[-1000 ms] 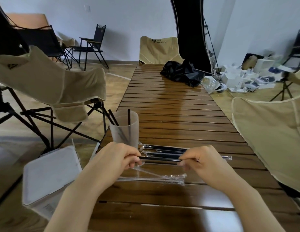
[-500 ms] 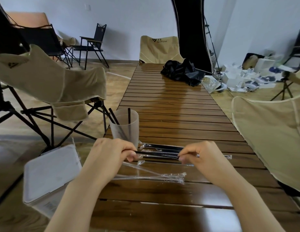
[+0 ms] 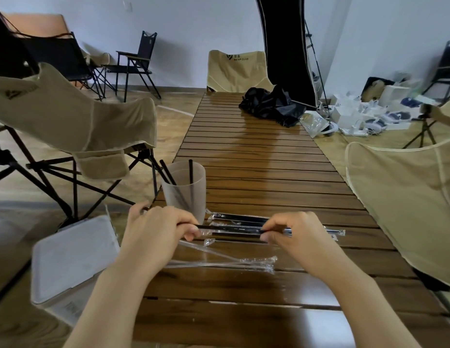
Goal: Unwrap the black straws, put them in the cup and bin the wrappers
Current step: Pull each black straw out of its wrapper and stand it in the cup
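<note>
Black straw [image 3: 229, 229] between both pinching hands

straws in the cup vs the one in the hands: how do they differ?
The straws in the cup stand leaning in the cup, bare and untouched. The held straw lies level over the table, left hand and right hand pinching its ends. All are thin and black.

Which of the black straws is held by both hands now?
The straw stretched between the left hand and right hand; others stand in the cup or lie wrapped on the table behind.
</note>
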Demonstrator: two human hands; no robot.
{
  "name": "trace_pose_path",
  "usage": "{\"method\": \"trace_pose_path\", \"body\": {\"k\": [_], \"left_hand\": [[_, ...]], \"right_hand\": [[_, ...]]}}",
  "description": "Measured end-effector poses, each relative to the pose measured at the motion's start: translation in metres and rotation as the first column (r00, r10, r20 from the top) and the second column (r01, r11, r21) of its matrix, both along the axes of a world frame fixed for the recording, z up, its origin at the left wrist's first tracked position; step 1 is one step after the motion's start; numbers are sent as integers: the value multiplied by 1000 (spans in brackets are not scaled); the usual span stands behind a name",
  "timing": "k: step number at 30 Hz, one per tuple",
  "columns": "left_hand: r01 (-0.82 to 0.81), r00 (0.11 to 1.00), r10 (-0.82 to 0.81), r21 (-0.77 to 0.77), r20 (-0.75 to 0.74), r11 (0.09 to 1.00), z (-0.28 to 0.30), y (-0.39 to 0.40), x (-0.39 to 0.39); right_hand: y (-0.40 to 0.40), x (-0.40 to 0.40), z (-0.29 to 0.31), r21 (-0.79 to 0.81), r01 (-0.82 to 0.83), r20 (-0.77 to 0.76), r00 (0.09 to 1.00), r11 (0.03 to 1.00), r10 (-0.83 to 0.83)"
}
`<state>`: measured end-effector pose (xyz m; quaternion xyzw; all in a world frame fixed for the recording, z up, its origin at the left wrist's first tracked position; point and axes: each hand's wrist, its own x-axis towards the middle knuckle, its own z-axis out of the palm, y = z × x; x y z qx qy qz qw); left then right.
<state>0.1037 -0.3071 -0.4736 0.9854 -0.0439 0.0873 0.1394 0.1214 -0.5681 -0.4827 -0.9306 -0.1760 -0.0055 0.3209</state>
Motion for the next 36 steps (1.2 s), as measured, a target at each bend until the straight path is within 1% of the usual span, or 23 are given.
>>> {"method": "trace_pose_path", "body": {"k": [2, 5, 10, 12, 14, 17, 19, 21, 24, 29, 33, 36], "left_hand": [[-35, 999, 35, -17, -10, 999, 2, 3, -1], [-29, 999, 30, -38, 20, 999, 4, 1, -1], [93, 995, -89, -97, 48, 991, -1, 1, 2], [145, 989, -142, -132, 26, 981, 0, 0, 2], [163, 986, -166, -134, -14, 978, 0, -2, 2], [161, 985, -169, -160, -40, 974, -1, 2, 3], [137, 989, -147, -209, -30, 968, 1, 7, 3], [121, 992, -126, -226, -8, 967, 3, 10, 2], [133, 991, -131, -243, 23, 961, 6, 10, 1], [165, 986, -169, -250, 4, 954, 8, 2, 0], [187, 981, -195, -266, -4, 946, 7, 0, 0], [183, 980, -197, -272, -22, 945, 5, -3, 0]], "right_hand": [[0, 1, -3, -29, -2, 8, 1000, 1000, 2], [2, 1, -5, -16, 27, 9, 1000, 1000, -27], [2, -3, -2, 87, 37, 18, 999, 996, -39], [1, -4, -1, 114, 39, 21, 999, 993, -41], [0, -4, 0, 128, 38, 22, 999, 991, -41], [0, -4, 3, 85, 5, 3, 1000, 996, -5], [-2, -4, 6, 54, -1, -19, 1000, 999, 2], [-6, -2, 8, 39, 18, -21, 1000, 999, -17], [-6, -1, 9, 58, 31, -4, 1000, 998, -31], [-2, -3, 3, 63, 32, 16, 999, 998, -33], [0, -7, 5, 139, 51, 35, 998, 989, -56], [5, -8, 6, 99, 22, 50, 998, 995, -27]]}}
